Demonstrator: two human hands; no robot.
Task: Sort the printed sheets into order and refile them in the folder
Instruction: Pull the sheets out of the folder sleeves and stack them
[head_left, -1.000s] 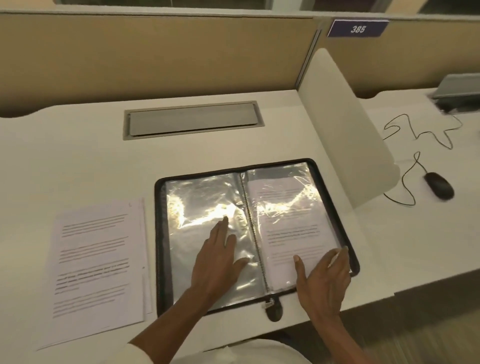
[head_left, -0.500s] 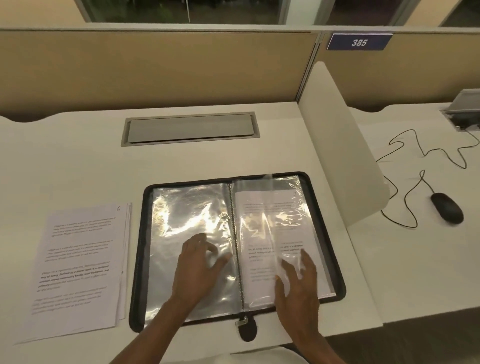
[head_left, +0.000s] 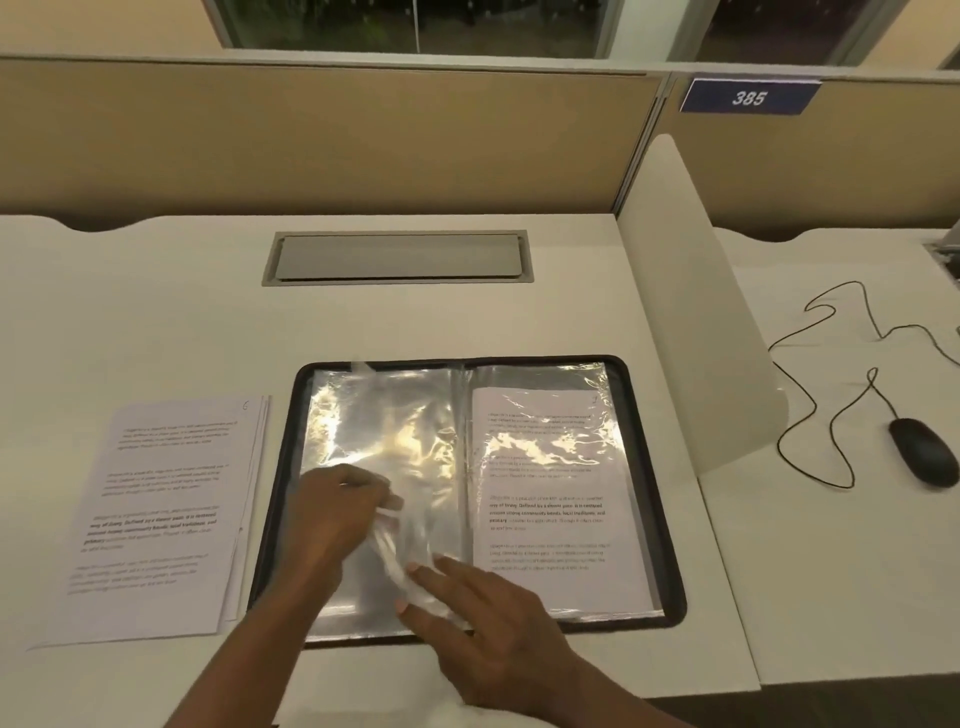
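Head view, the only one. The folder (head_left: 653, 519) lies open on the tabletop (head_left: 156, 312). One filed sheet (head_left: 550, 499) is already in the right-hand pocket. The loose stack (head_left: 156, 519) sits on the tabletop just left of the folder, not touching it. Its top corner mark looks like a 6, but I can't be sure. Your left grip (head_left: 337, 514) has its fingers curled and is pinching a clear sleeve (head_left: 395, 447) on the left page. The film is bunched up between your two hands. Your right grip (head_left: 483, 618) is flat, fingers straight, pressing the sleeve's lower part near the spine and holding nothing. My read: you're in the refile step, readying an empty sleeve, not sorting. Next move calls for flattening the film and finding its open edge. Then free one hand to fetch the next sheet from the stack. Check its number against the filed sheet first. The film likely creases easily, so feed the sheet in square.
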